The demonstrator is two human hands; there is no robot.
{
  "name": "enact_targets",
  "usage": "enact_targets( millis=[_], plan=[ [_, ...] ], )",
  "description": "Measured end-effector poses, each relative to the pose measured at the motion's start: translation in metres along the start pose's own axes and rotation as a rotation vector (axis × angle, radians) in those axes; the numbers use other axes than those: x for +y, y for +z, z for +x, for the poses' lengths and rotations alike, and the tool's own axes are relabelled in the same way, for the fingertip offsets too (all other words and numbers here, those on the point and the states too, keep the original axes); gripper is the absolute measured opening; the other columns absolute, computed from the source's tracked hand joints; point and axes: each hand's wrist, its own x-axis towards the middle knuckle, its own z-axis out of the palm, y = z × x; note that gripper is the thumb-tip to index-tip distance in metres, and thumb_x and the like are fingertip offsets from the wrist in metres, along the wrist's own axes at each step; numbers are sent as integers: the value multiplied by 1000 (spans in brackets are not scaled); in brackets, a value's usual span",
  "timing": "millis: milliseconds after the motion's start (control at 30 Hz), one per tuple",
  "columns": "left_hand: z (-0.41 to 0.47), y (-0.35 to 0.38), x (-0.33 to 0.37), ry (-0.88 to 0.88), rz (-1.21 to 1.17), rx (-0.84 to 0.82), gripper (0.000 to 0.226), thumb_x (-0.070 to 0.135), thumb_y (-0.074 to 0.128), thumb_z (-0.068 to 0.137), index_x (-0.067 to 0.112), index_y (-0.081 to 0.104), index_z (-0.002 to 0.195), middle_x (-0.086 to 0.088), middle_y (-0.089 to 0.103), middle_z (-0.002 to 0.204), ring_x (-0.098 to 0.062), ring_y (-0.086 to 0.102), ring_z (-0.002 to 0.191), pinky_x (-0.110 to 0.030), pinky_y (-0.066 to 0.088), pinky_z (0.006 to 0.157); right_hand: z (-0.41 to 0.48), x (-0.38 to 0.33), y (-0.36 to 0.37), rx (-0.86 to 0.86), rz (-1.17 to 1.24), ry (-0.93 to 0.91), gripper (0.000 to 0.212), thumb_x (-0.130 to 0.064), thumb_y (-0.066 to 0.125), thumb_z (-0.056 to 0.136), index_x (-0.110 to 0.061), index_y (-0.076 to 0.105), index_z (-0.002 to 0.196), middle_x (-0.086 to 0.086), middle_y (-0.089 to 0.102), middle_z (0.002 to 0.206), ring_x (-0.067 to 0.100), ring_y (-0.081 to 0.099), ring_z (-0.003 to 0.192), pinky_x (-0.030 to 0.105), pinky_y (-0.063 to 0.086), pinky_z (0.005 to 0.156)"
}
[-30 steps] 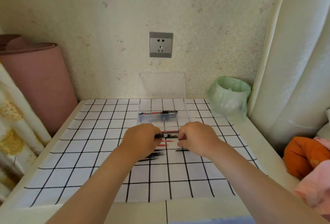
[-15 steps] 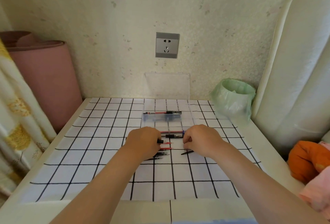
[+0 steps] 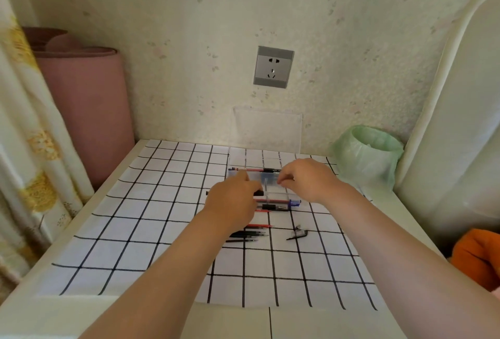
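Observation:
My left hand (image 3: 232, 200) grips a black pen (image 3: 259, 192) crosswise; its ends stick out on both sides of the fist. My right hand (image 3: 308, 180) hovers over the clear plastic box (image 3: 267, 184) with fingers curled and tips close together; whether it pinches anything is hidden. A red-and-black pen (image 3: 254, 169) lies in the box's far compartment. At the box's near side lie a red pen (image 3: 273, 200) and a black-and-blue pen (image 3: 281, 206). Red refills (image 3: 261, 226) and black refills (image 3: 249, 234) rest on the checked cloth (image 3: 162, 203), with a small black clip part (image 3: 297, 236) to their right.
The box's clear lid (image 3: 267, 130) leans on the wall under a socket (image 3: 273, 67). A bin lined with a green bag (image 3: 368, 155) stands at the back right. A pink roll (image 3: 86, 111) and a curtain (image 3: 27, 136) stand left, a white padded headboard (image 3: 454, 122) right.
My right hand has left the pen and risen over the box. My left hand has moved forward with the pen. The small black clip part now lies uncovered on the cloth.

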Motion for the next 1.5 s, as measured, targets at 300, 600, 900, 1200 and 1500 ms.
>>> enact_targets(
  millis=[300, 600, 900, 1200, 1500],
  plan=[
    [4, 9, -3, 13, -20, 34, 35, 27, 55, 95, 28, 54, 130, 2, 50, 122, -16, 55, 98, -29, 50, 76, 38, -12, 3, -281, -47, 17, 16, -28, 70, 85, -27, 78, 99, -10, 73, 97, 10, 64, 85, 33, 56, 83],
    [3, 11, 0, -6, -39, 11, 29, 29, 57, 93, 24, 54, 122, 2, 47, 118, -15, 53, 87, -29, 50, 71, 42, -18, 7, -245, -177, -4, 16, -23, 65, 86, -28, 77, 94, -5, 73, 92, 16, 66, 82, 30, 56, 72],
    [-1, 4, -2, -13, -82, 9, 34, 44, 54, 96, 28, 55, 126, 4, 40, 118, -12, 52, 84, -26, 45, 67, 37, -14, 2, -218, -166, -48, 14, -25, 65, 84, -28, 76, 91, -8, 72, 91, 16, 64, 83, 29, 52, 69],
    [-5, -14, -4, -46, -81, -168, 26, 45, 45, 100, 31, 67, 99, 11, 54, 83, -12, 56, 77, -27, 40, 61, 5, -17, -32, -48, 53, -113, 16, -10, 66, 85, -13, 74, 98, -1, 71, 93, 13, 61, 82, 21, 42, 68],
    [-25, -32, -4, -158, -230, -198, 22, 42, 44, 101, 40, 63, 109, 13, 64, 93, -8, 59, 81, -30, 52, 77, -62, -25, -15, 96, 203, -35, 23, -13, 64, 90, -27, 75, 105, -8, 72, 98, 9, 64, 86, 24, 50, 78]
  ],
)
